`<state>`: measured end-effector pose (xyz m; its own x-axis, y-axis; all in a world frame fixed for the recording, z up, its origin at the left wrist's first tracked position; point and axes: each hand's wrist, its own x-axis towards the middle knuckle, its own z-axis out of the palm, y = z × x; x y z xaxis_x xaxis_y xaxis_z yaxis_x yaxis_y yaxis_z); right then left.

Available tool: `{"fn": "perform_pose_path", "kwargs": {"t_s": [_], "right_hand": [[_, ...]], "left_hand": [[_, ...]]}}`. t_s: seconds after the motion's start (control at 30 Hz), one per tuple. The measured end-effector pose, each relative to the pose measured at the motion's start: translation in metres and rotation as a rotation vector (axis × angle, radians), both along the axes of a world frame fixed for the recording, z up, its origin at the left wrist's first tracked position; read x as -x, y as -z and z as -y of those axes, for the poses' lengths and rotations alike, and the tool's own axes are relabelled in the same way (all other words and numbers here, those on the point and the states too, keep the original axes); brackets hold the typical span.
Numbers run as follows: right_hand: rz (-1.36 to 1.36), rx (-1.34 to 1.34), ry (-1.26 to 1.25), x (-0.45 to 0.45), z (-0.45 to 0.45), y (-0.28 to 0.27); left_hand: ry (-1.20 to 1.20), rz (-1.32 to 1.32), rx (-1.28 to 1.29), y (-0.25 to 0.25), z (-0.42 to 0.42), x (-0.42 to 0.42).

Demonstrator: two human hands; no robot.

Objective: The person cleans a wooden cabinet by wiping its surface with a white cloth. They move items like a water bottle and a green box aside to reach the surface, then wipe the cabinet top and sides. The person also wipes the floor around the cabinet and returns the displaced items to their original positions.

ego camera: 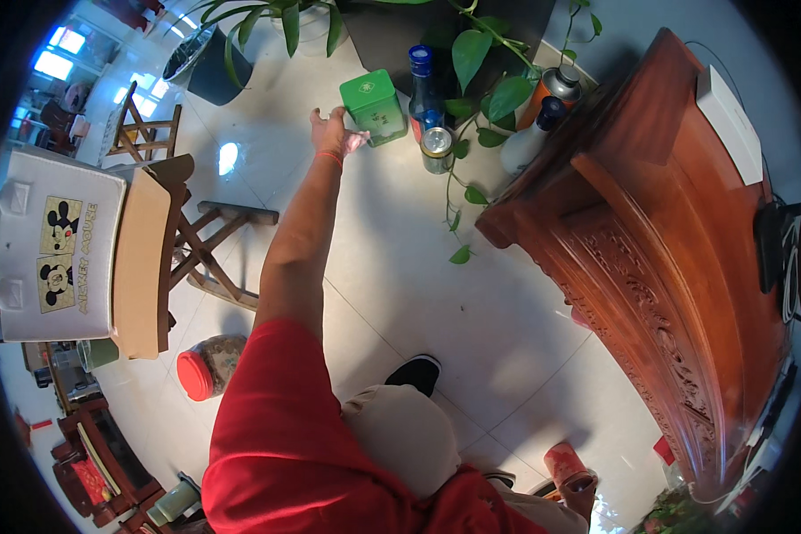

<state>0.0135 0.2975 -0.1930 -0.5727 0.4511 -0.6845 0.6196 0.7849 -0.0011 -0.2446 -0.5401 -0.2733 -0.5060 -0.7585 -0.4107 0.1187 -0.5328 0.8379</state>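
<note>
My left hand (330, 133) reaches far forward over the tiled floor, with a red string around its wrist. A small crumpled pink cloth (356, 141) shows at its palm side and seems held in it. The fingertips are at the left side of a green lidded tin (374, 108), which bears writing; whether they press on it is hard to tell. Right of the tin stand a blue-capped glass bottle (422, 90) and a metal drink can (436, 150). I cannot make out my right hand.
Trailing plant leaves (472, 60) hang beside an orange spray can (561, 87) and a white bottle (530, 140). Carved wooden furniture (634, 280) bounds the right. Leftward are a wooden folding stool (207, 247), a cardboard box (140, 267), a red-lidded jar (197, 375) and a dark bucket (217, 70).
</note>
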Motion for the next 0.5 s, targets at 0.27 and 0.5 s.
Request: {"fn": "perform_pose_path", "kwargs": {"t_s": [0.27, 0.5], "right_hand": [[0.136, -0.089, -0.057, 0.016, -0.011, 0.005], [0.098, -0.275, -0.339, -0.005, -0.027, 0.016]], "left_hand": [[0.024, -0.046, 0.001, -0.014, -0.001, 0.038], [0.250, -0.046, 0.075, 0.000, 0.013, 0.064]]}}
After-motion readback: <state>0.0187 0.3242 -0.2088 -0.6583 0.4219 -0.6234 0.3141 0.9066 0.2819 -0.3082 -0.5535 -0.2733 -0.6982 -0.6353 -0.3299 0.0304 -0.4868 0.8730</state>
